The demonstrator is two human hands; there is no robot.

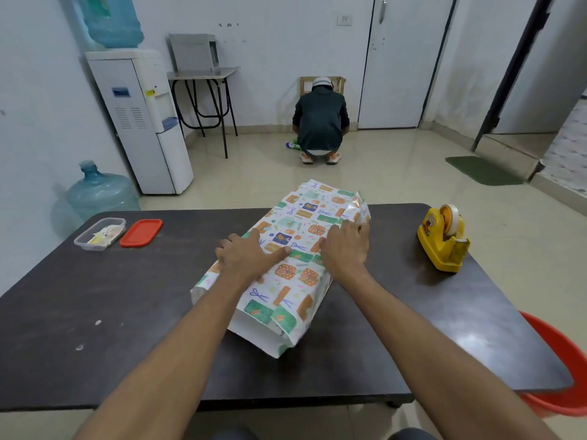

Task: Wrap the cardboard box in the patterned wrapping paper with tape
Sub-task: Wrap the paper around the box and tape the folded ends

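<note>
A: Where's the box?

B: Hidden inside the patterned wrapping paper (287,258), mid-table (127,306), lying diagonally from seven toward one o'clock.

A: And the hands?

B: The left hand (251,255) lies flat, fingers spread, pressing the paper's top. The right hand (344,247) presses beside it, fingertips reaching toward one o'clock. Neither grasps anything.

A: Tape?

B: The yellow tape dispenser (443,241) sits at three o'clock, well apart.

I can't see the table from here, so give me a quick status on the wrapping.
Left hand and right hand flat on the wrapping paper, pressing. Near end unfolded. Tape dispenser untouched, off right. Nothing in the way.
</note>
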